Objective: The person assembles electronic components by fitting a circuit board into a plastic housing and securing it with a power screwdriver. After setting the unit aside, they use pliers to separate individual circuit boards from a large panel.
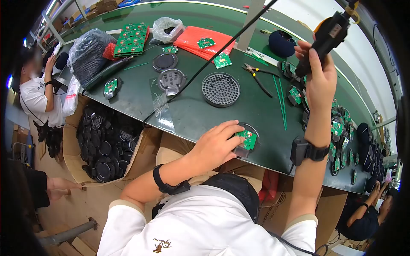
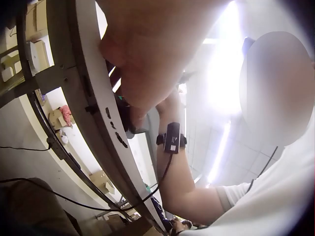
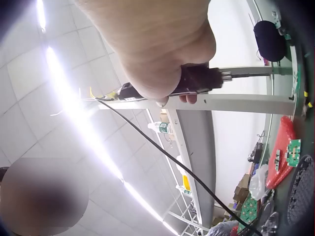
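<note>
My right hand (image 1: 321, 81) is raised over the right side of the bench, gripping a black electric screwdriver (image 1: 326, 40). In the right wrist view the screwdriver (image 3: 201, 78) lies across the palm, its metal bit (image 3: 241, 75) sticking out past the fist. At the bench's front edge, my left hand (image 1: 215, 145) holds a round dark housing (image 1: 241, 152) by its left side, thumb toward me. A green circuit board (image 1: 248, 140) sits in that housing, partly covered by the fingertips. The left wrist view hides most of this piece behind the hand.
A round tray of holes (image 1: 221, 89), yellow-handled cutters (image 1: 257, 80) and green sticks (image 1: 282, 102) lie on the bench. Boards in housings (image 1: 337, 128) crowd the right side. A carton (image 1: 72, 158) of black parts stands below left. A black cable (image 1: 205, 66) crosses the view.
</note>
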`<state>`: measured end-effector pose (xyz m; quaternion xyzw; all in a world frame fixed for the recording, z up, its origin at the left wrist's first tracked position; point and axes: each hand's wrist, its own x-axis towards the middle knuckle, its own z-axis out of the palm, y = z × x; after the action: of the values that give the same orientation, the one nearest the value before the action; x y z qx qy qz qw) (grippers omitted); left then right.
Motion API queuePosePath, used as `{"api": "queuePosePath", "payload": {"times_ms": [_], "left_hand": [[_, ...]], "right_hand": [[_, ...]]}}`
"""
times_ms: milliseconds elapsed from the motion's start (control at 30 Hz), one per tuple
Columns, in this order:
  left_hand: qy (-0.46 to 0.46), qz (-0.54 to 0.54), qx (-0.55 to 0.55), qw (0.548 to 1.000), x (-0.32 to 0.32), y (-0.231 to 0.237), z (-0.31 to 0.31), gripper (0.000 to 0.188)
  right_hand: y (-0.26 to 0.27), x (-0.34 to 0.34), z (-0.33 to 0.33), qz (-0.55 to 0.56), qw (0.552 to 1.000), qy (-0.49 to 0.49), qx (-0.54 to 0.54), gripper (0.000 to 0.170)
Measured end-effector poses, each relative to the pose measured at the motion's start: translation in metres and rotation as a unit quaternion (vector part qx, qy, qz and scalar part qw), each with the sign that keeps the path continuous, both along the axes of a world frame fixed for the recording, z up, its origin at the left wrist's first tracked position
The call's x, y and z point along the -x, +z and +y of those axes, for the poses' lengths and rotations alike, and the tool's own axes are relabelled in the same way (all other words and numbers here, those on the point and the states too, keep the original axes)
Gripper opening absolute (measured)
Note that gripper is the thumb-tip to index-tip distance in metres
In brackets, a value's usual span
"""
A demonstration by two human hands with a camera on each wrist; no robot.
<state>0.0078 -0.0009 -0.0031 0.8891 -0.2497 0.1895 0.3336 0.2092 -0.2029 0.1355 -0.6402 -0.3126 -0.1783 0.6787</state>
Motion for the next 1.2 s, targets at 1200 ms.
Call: {"api": "queuePosePath", "payload": {"times_ms": [1200], "left_hand": [[-0.041, -0.003, 0.261, 0.964, -0.001, 0.047, -0.025, 0.035]], "right_hand": [[-0.088, 0.170, -0.026, -0.020, 0.991, -0.037, 0.130, 0.024]]}}
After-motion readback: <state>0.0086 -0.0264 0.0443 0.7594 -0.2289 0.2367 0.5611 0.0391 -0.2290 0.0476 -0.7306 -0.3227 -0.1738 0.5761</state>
